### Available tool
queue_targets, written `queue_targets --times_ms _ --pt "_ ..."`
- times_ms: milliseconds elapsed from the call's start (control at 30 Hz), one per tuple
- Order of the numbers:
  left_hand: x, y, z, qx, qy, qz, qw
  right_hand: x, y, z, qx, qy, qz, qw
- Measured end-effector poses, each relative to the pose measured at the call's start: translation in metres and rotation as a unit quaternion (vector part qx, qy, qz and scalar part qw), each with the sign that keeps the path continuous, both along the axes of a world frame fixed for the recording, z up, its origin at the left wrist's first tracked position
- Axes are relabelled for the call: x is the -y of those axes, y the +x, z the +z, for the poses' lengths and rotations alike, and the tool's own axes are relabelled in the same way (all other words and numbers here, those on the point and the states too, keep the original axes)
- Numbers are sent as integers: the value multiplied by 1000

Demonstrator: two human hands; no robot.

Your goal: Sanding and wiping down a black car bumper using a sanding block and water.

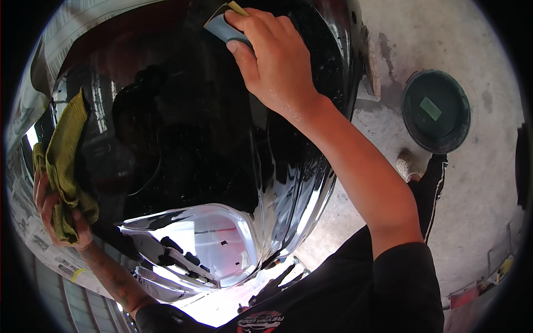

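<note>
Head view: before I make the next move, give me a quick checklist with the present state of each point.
1. Left grip secure on the yellow-green woven cloth: ok, fingers wrapped around it.
2. Right grip secure on the thin blue-grey sheet: ok, held between thumb and fingers.
3. Sheet pressed flat on the glossy black curved panel: cannot tell, its underside is hidden.
4. Panel free of specks or droplets: not ok, small pale ones dot it.
5. Green rectangular pad inside the round dark basin: ok.
6. Water in the basin: cannot tell.
</note>
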State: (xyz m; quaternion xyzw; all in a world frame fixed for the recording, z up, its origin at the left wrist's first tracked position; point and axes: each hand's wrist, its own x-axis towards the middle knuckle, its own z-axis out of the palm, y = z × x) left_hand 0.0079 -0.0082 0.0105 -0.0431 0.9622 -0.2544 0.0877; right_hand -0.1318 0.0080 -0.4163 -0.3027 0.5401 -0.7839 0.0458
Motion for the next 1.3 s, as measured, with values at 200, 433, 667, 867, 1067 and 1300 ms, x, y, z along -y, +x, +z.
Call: queue_targets --times_ms 200,433,667,867,1067,1300 --pt "-3 0 2 6 -6 7 1000 -33 29 0 40 10 50 998" --pt "-2 -1 0 5 2 6 1000 -2 2 5 42 -1 17 999" --pt "-2 -2 1 10 -2 1 1000 -18 14 1 38 1 27 999" --pt "1 -1 4 13 10 -2 1000 -10 5 5 41 5 34 999" --pt "1 -1 3 -1 22 -1 1000 -103 88 -2 52 5 124 991" --pt "3 -2 0 5 25 -10 1000 -73 61 6 43 7 106 993"
